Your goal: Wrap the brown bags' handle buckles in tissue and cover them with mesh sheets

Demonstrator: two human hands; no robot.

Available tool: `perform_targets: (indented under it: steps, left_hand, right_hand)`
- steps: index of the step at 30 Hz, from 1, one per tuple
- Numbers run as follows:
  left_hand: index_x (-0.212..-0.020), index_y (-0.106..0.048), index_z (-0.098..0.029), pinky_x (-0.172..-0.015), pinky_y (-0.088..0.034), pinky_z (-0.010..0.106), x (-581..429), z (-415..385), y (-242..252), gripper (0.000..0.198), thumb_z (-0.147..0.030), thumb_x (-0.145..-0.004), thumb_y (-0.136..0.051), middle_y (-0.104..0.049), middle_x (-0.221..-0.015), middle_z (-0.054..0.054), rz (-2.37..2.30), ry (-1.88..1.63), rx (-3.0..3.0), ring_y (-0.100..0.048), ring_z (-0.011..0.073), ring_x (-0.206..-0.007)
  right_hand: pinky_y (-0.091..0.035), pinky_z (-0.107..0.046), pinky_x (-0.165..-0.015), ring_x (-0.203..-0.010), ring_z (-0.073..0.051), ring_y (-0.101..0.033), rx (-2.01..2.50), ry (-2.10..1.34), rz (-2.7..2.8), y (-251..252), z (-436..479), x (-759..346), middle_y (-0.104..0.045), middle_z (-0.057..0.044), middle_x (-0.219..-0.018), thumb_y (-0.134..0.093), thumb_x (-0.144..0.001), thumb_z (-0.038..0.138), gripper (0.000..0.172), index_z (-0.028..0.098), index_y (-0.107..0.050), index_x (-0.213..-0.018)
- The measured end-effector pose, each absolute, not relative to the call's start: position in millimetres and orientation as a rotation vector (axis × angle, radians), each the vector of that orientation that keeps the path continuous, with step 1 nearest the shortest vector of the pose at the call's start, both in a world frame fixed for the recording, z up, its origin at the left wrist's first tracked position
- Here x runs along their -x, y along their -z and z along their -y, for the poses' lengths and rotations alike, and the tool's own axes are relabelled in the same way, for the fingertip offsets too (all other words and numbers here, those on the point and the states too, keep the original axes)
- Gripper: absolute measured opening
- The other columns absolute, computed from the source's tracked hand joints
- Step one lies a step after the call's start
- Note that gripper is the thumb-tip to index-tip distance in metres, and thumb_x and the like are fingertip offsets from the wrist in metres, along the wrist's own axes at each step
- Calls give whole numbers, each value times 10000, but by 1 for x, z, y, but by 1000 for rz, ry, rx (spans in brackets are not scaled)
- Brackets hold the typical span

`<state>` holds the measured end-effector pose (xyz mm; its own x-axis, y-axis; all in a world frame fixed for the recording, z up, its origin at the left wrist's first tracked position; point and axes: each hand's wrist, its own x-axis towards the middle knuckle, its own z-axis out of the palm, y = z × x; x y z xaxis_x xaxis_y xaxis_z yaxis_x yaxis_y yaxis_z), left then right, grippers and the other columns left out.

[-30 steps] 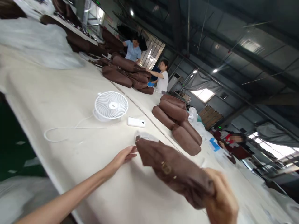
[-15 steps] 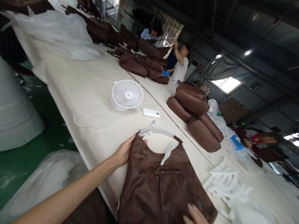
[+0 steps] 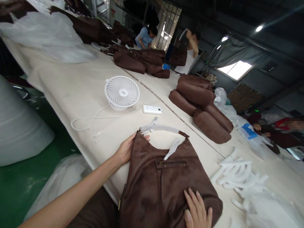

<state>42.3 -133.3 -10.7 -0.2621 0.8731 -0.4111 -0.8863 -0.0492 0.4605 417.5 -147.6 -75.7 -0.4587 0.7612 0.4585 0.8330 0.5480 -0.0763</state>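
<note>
A brown shoulder bag (image 3: 149,183) lies on the table in front of me, its strap (image 3: 163,127) wrapped in white material and pointing away. My left hand (image 3: 125,148) grips the bag's upper left corner, with fingertips showing behind the edge by the strap. Flat on the lower right of the bag's front rests my right hand (image 3: 198,205), fingers stretched and slightly apart. Between the hands is a zipped pocket (image 3: 172,164) with a white wrapped pull (image 3: 173,148) hanging from it.
Beyond the bag stand a white fan (image 3: 122,92) with its cable and a white power bank (image 3: 152,110). Stuffed brown bags (image 3: 211,126) lie to the right, near white foam strips (image 3: 237,171). Co-workers work at the far side. Plastic sheeting (image 3: 47,38) covers the far left.
My right hand has come up from the bottom edge onto the bag's front and lies there. My left hand keeps its hold. A far co-worker has raised a brown bag.
</note>
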Motion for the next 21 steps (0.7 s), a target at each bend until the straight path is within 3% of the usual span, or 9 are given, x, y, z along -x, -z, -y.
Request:
perform_targets:
  steps: [4,8,10,13,17,21]
  left_hand:
    - [-1293,-557,-118,-849,-613,382,-42,130,8,360,-287,-1006,-424,-730,-1098,170,-795,-1676,30,-728,248,-960]
    - [-1371,-499,-125,-807,-621,368,-42,128,5,400,-273,-1016,-388,-738,-1035,179,-832,-1681,-4,-736,244,-927]
    - [-1379,-491,-136,-790,-623,373,-43,129,3,407,-293,-1022,-373,-737,-1032,176,-838,-1683,-39,-738,248,-914]
    - [-1356,-510,-149,-784,-624,389,-46,132,2,411,-346,-1028,-360,-730,-1058,175,-832,-1677,-75,-734,260,-929]
    - [-1220,-587,-155,-818,-615,392,-48,135,2,329,-333,-1016,-401,-724,-1102,164,-855,-1674,-140,-722,255,-966]
    - [-1055,-636,-138,-757,-603,300,-44,122,-36,265,-364,-917,-619,-752,-1002,133,-960,-1772,-506,-724,224,-854]
  right_hand:
    - [-241,-702,-1099,-1255,-375,-554,1133,58,2533,37,147,-432,-641,-79,-1330,-421,-965,511,456,329,-589,-1348]
    - [-303,-625,-1093,-1296,-389,-520,969,-27,2767,-16,147,-456,-578,-69,-1413,-585,-854,618,663,354,-461,-1449]
    - [-298,-591,-1090,-1246,-381,-557,916,34,2828,-33,148,-460,-605,-68,-1379,-649,-812,581,757,348,-400,-1489]
    - [-349,-534,-1021,-1097,-361,-622,863,166,2855,-42,150,-449,-684,-82,-1208,-715,-742,388,816,294,-405,-1490]
    - [-326,-522,-1005,-1012,-338,-603,921,208,2712,-37,156,-425,-679,-62,-1068,-636,-621,165,629,303,-582,-1233]
    - [-296,-514,-1058,-969,-299,-588,943,156,2495,-35,160,-413,-657,-34,-972,-537,-577,80,478,275,-586,-1010]
